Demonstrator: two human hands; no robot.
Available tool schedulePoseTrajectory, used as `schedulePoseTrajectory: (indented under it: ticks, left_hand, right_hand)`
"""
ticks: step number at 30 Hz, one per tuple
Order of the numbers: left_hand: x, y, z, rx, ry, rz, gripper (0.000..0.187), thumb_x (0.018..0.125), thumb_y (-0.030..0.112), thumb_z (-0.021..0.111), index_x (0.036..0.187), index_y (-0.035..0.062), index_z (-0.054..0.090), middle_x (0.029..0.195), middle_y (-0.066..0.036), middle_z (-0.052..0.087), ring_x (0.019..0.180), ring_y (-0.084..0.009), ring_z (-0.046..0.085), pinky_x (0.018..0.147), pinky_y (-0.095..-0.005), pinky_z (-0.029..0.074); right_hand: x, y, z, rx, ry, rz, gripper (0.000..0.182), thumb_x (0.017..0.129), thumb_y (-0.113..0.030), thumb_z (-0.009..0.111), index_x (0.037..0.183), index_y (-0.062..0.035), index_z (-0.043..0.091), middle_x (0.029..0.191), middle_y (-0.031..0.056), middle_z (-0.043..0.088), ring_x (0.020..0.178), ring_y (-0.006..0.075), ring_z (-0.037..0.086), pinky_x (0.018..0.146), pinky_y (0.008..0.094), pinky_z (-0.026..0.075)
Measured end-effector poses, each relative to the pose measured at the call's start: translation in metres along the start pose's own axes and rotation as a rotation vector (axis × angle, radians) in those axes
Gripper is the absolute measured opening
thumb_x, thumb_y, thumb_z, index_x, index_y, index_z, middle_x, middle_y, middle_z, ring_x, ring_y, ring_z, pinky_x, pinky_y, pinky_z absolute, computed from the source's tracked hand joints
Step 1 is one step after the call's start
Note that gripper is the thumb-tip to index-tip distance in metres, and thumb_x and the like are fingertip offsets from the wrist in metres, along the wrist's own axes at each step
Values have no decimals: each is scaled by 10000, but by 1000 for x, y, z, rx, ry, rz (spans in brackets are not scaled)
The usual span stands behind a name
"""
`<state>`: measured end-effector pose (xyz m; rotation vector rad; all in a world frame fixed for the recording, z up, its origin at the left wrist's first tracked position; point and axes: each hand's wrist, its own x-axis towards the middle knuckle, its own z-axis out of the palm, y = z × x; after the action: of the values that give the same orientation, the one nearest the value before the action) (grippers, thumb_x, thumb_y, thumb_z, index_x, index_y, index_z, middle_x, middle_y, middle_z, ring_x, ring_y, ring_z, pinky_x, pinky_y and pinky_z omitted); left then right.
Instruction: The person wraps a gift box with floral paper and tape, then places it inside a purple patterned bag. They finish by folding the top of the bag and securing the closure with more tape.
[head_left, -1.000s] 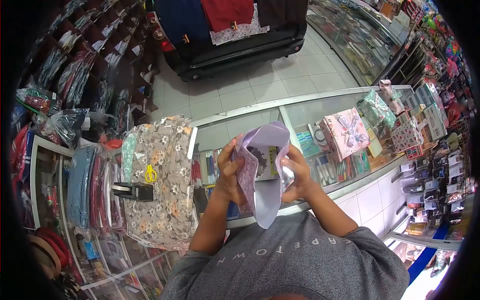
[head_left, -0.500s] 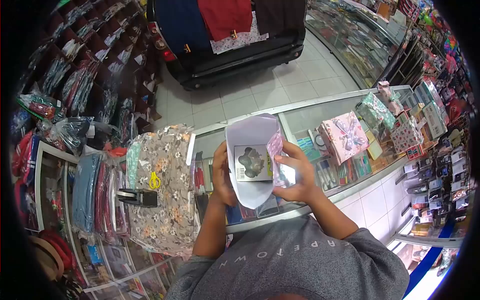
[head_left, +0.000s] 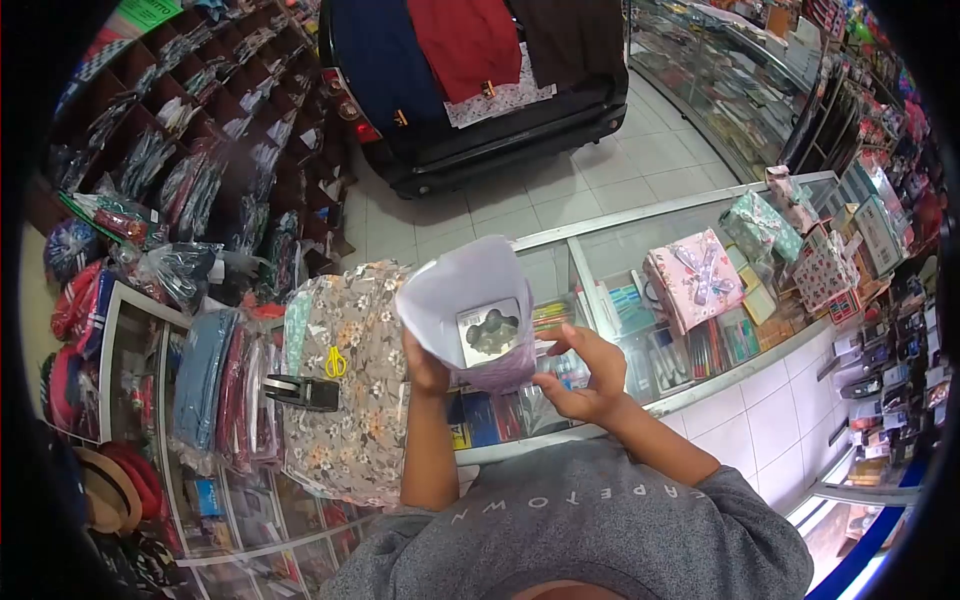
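A sheet of wrapping paper (head_left: pixel 455 285), white inside and lilac outside, stands up like an open tube around a small box (head_left: pixel 497 335). Only one white face of that box shows, printed with a dark picture. My left hand (head_left: pixel 425 368) grips the paper-wrapped box from the left, its fingers mostly hidden behind the paper. Just to the right of the wrap, my right hand (head_left: pixel 592 378) has its thumb and fingers apart. The thumb tip comes close to the paper's lower right side, and nothing is in the hand.
Below my hands runs a glass counter (head_left: pixel 560 260) with stationery inside. On its right stand a pink gift box (head_left: pixel 697 280) with a ribbon and a green one (head_left: pixel 762 225). Floral paper (head_left: pixel 345 430) covers the left, bearing a tape dispenser (head_left: pixel 302 392) and yellow scissors (head_left: pixel 336 362).
My right hand has let go of the paper and opened beside it. The wrapped box has shifted left and tilted in my left hand. The whole view has moved slightly.
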<state>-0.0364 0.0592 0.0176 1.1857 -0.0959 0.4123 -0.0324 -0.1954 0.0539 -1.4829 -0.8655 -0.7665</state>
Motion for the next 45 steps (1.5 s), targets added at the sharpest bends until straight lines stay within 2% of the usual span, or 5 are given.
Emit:
schedulePoseTrajectory:
  ticks: [7,19,28,37,45]
  left_hand:
    - [-11,96,72,448,-87,476,1109,792,452,893,1618,85,250,1702,-221,146,1512,-389,359,1203,-516,379]
    - [-21,92,88,545,-91,453,1027,791,21,850,1601,68,221,1692,-227,185,1512,-364,358,1215,-468,371]
    - [-28,106,97,1017,15,695,783,811,47,825,1507,75,468,1646,-292,194,1503,-482,331,1201,-546,358]
    - [-26,136,106,891,21,558,253,758,105,852,818,40,615,1537,-281,447,1510,-502,337,1188,-689,253]
    - [-21,176,125,1315,-137,454,265,738,247,880,980,171,803,1490,-130,548,1542,-458,289,1140,-830,71]
  right_hand:
    - [51,-30,-11,77,-104,103,838,753,-217,936,1459,-11,535,1435,262,554,1240,373,636,971,431,575]
    - [73,-39,8,-14,-97,143,642,781,-65,852,1374,-52,606,1529,270,454,1347,428,573,1048,461,543]
    - [68,-41,22,-108,9,48,648,801,-34,836,1379,-25,544,1462,291,510,1261,443,635,1012,465,575]
    - [59,-45,24,-53,-23,129,833,745,-92,852,1447,11,415,1436,316,513,1318,449,571,1072,466,499]
    - [50,-38,31,-5,-41,76,821,761,-62,825,1465,-15,405,1444,310,524,1323,449,572,1075,481,493]
